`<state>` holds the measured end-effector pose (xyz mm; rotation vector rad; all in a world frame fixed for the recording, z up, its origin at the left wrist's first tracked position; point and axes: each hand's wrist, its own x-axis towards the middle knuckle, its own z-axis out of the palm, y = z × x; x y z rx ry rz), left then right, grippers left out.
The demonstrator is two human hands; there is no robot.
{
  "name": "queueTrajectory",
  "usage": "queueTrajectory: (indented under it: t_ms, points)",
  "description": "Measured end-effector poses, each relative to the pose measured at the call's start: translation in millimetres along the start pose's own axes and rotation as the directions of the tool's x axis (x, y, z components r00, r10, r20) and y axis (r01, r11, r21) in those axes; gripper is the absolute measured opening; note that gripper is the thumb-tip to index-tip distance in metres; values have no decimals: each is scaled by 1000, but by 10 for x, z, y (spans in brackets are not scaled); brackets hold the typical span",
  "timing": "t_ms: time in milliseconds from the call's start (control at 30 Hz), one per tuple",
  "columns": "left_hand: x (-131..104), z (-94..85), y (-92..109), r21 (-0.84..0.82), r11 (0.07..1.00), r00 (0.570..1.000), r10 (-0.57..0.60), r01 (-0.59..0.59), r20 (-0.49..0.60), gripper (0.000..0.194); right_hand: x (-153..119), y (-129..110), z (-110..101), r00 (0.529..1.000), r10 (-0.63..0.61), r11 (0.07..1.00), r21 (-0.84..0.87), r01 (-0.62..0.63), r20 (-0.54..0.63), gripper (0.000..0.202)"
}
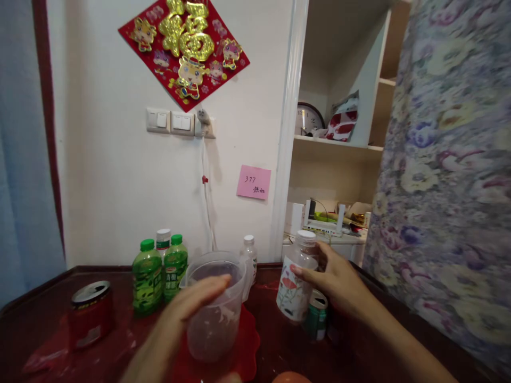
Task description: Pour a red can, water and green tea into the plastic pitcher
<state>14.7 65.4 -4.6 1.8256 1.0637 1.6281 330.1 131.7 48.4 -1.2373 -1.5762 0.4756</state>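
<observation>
My right hand (pixel 337 282) grips a clear plastic bottle (pixel 297 276) with a white cap and a flower label, held slightly tilted just above the dark red table (pixel 24 330). My left hand (pixel 187 308) rests, blurred, against the near side of a translucent plastic measuring jug (pixel 217 314), fingers spread flat across it. The jug stands on a red mat (pixel 249 346). A small green can (pixel 317 319) sits right below the held bottle.
Two green bottles (pixel 147 276) and a white-capped one stand behind the jug by the wall. A red tin (pixel 91 314) is at the left, a small clear bottle (pixel 250 255) behind the jug. A floral cloth (pixel 447 175) hangs at right, shelves beyond.
</observation>
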Motion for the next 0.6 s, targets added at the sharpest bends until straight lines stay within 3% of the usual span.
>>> queueTrajectory:
  t_ms: [100, 167, 333, 433, 533, 600]
  points:
    - [-2, 236, -193, 61, 998, 964, -26, 10, 266, 82, -326, -264, -122, 995, -10, 990, 143, -5, 101, 69]
    - [35, 424, -222, 44, 999, 924, -22, 6, 382, 95, -523, -401, -93, 983, -13, 949, 313, -45, 182, 72]
    - [9, 756, -162, 53, 988, 853, -152, 145, 499, 107, -835, -659, 143, 955, -136, 891, 453, 1, 265, 73]
    - [-106, 713, -118, 91, 976, 848, -216, 197, 485, 91, -910, -788, 174, 943, -178, 895, 444, 37, 281, 75]
    - [-228, 546, -50, 110, 965, 852, -260, 236, 454, 71, -931, -911, 80, 970, -170, 963, 237, 126, 174, 66]
    - [-296, 444, 0, 117, 959, 858, -282, 256, 430, 69, -919, -976, 27, 971, -225, 973, 78, 218, 85, 53]
